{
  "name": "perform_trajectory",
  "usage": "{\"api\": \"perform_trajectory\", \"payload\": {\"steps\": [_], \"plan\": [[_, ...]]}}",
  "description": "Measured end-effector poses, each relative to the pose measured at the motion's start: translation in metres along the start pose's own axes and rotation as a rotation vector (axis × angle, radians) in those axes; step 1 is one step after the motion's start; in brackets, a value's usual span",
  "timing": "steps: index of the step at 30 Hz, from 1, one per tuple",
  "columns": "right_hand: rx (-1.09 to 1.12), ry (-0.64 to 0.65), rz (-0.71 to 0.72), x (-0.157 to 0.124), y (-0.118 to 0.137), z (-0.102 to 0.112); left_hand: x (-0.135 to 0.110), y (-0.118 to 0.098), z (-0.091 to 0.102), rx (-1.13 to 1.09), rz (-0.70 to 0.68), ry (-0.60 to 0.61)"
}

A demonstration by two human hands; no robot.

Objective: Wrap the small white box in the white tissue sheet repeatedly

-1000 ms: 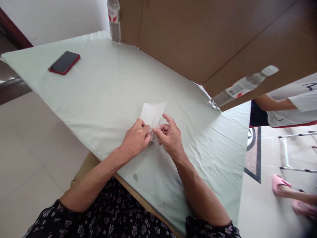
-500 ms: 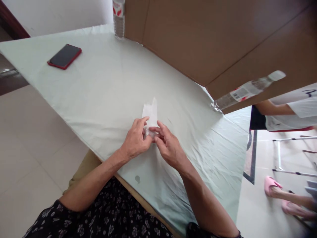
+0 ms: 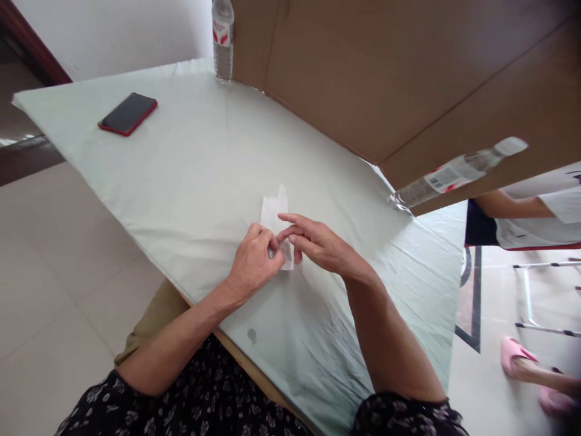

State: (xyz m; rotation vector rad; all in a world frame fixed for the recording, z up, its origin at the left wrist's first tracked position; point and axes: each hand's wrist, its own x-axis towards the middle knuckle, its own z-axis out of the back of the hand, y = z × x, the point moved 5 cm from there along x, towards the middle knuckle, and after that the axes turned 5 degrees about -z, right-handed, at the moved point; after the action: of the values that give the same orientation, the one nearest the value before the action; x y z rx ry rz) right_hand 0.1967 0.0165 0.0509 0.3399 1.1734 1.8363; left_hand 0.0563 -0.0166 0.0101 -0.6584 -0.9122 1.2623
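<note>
A small white paper point(image 3: 275, 212), folded into a narrow strip, lies on the pale green tablecloth point(image 3: 190, 163) in front of me. My left hand point(image 3: 254, 263) is curled, its fingertips pinching the paper's near end against the cloth. My right hand point(image 3: 318, 242) reaches across from the right with its fingers stretched flat, pressing on the paper's near part beside the left fingertips. The near end of the paper is hidden under both hands.
A red-cased phone point(image 3: 128, 113) lies at the far left. A water bottle point(image 3: 223, 39) stands at the back, another bottle point(image 3: 454, 175) at the right. A large cardboard sheet point(image 3: 385, 79) stands along the far side. Another person's arm point(image 3: 503, 206) and pink-slippered feet point(image 3: 517, 354) show at the right.
The paper went from a wider sheet to a narrow folded strip. My right hand's fingers uncurled and now lie flat across it; my left hand stays pinched at the near end.
</note>
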Motion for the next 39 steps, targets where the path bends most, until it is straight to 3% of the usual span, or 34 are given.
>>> {"api": "perform_trajectory", "payload": {"steps": [5, 13, 22, 28, 33, 39], "plan": [[0.094, -0.228, 0.016, 0.008, -0.011, 0.018, 0.0, -0.003, -0.001, 0.015, -0.018, 0.017], [-0.028, -0.259, 0.011, 0.014, -0.035, 0.002, -0.003, -0.006, -0.001, 0.174, -0.039, 0.057], [0.025, -0.285, 0.018, 0.016, -0.046, 0.001, -0.004, -0.016, -0.005, 0.407, -0.343, 0.079], [0.092, -0.444, -0.077, 0.015, -0.056, 0.015, -0.004, -0.016, -0.004, 0.414, -0.35, 0.077], [0.152, -0.351, -0.251, 0.031, -0.069, 0.015, -0.004, -0.018, -0.004, 0.408, -0.351, 0.1], [0.112, -0.332, -0.256, 0.069, -0.065, 0.021, 0.0, -0.018, -0.005, 0.412, -0.368, 0.146]]}}
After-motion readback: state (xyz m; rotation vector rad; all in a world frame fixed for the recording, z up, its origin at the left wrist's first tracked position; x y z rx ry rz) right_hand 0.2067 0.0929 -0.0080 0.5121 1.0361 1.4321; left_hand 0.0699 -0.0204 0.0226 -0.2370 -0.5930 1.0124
